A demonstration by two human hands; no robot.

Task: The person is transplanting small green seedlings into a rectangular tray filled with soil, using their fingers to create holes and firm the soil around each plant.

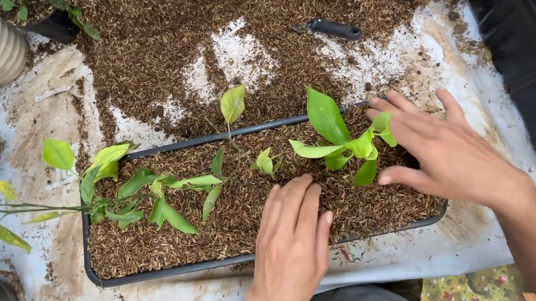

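Both hands press the husk soil in the black tray [87, 253]: left hand [290, 241] fingers together, right hand [442, 150] fingers apart beside the last cutting [339, 142] (all cuttings already stand planted).

We find no packages, labels, signs or screens anywhere around the black rectangular planter tray [88, 254]; nothing near it carries print or a display.
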